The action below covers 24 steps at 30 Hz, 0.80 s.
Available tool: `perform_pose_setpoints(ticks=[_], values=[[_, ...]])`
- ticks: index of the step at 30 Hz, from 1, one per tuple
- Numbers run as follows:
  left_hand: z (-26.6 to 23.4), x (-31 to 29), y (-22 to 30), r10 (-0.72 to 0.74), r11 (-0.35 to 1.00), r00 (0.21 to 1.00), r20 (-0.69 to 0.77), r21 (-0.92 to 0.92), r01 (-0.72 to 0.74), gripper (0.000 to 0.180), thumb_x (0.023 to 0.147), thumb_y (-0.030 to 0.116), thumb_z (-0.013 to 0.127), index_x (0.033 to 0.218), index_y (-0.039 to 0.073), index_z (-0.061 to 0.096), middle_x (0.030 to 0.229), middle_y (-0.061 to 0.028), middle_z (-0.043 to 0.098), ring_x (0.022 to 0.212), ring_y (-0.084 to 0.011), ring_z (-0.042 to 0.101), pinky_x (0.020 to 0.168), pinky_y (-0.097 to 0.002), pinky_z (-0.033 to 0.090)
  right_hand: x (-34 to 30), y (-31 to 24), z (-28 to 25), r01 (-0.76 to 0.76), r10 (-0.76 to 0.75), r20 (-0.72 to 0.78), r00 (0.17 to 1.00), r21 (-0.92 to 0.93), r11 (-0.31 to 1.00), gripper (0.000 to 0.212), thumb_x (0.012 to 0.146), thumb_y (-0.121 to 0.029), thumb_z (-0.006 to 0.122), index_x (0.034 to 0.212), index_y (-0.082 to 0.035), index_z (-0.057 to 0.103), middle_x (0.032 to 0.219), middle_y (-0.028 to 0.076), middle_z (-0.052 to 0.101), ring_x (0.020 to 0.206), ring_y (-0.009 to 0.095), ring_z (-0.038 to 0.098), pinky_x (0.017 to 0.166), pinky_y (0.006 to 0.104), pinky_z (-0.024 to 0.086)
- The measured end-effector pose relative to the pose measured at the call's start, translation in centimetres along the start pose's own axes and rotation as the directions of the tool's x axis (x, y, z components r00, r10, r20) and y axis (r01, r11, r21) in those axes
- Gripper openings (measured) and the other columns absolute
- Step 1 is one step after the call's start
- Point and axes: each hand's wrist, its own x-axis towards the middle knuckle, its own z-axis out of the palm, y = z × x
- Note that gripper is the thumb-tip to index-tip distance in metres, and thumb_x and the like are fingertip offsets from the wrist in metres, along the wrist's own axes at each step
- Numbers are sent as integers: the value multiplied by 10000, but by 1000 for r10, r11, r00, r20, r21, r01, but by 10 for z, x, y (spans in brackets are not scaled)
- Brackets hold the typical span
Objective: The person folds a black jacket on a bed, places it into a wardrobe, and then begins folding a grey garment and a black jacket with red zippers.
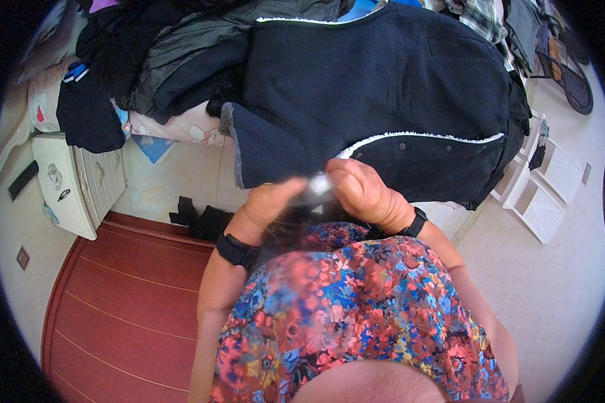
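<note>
A dark navy jacket (376, 87) with white fleecy trim lies spread out in front of me, its front edge lined with several round buttons. My right hand (366, 191) is closed on the jacket's near edge, where the white trim ends, with its fingers curled under. Beside it, my left hand (273, 203) grips the near part of the same jacket, thumb pointing toward the right hand. Between the two hands, a white patch and a dark part below it are smeared by motion. One sleeve of the jacket, with a grey fuzzy cuff, extends to the left above my left hand.
Dark clothes (181, 67) are heaped on the bed at the back left. A white cabinet (64, 181) stands left, above a red panel (128, 302) with thin gold lines. White plastic racks (544, 208) and dark sandals (571, 80) are on the floor at right.
</note>
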Motion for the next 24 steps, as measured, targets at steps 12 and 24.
perform_pose_setpoints(ticks=[12, 24], values=[[-8, 0, 24, 145, 955, 978, 152, 238, -179, 241, 877, 138, 461, 1095, 151, 564, 1036, -127, 630, 956, -268, 618, 830, -325, 471, 13, 3, -10, -96, 82, 71, 994, 217, 972, 210, 716, 22, 602, 899, 9, 502, 888, 162, 559, 772, 335, 590, 687, 362, 497], [2, 4, 6, 177, 964, 984, -14, 203, -170, 148, 859, 50, 503, 904, 71, 642, 844, -79, 652, 795, -199, 624, 704, -282, 480, 31, 20, -18, -122, 71, 139, 988, 401, 908, 72, 742, -100, 586, 779, -87, 527, 722, 91, 506, 628, 266, 558, 553, 348, 471]])
